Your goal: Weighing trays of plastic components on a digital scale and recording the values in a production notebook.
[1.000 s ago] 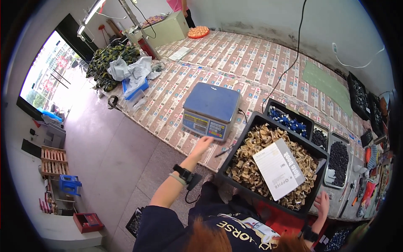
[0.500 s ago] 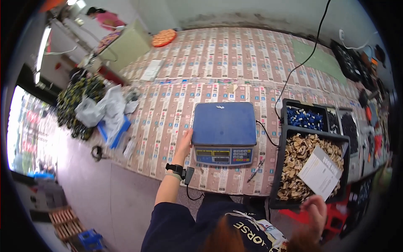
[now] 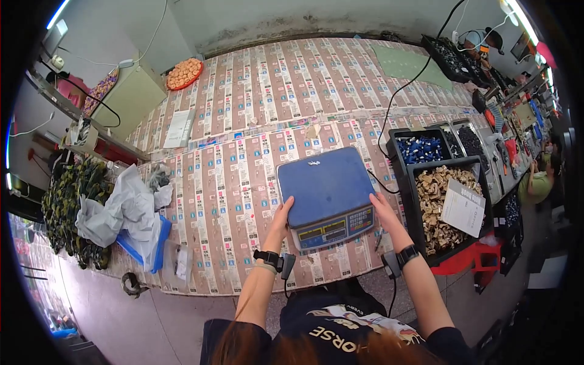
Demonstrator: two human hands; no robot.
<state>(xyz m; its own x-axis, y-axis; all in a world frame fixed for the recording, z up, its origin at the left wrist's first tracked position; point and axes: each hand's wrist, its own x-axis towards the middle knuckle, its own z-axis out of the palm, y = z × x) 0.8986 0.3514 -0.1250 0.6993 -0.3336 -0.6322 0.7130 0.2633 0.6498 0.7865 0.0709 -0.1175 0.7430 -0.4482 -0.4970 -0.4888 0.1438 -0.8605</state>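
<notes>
A boxy, flat-topped blue electronic scale (image 3: 328,193) with a front keypad (image 3: 360,218) sits slightly askew on the patterned table (image 3: 226,243).

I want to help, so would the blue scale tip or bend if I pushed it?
The scale probably won't tip easily, because it looks wide and low. Its boxy body looks stiff, so it likely won't bend. The black cord on its right might tug if it slides far.

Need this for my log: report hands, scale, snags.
Left hand, right hand at opposite sides of scale. Upright, display on near side. Possible snag: black cable, right.
</notes>
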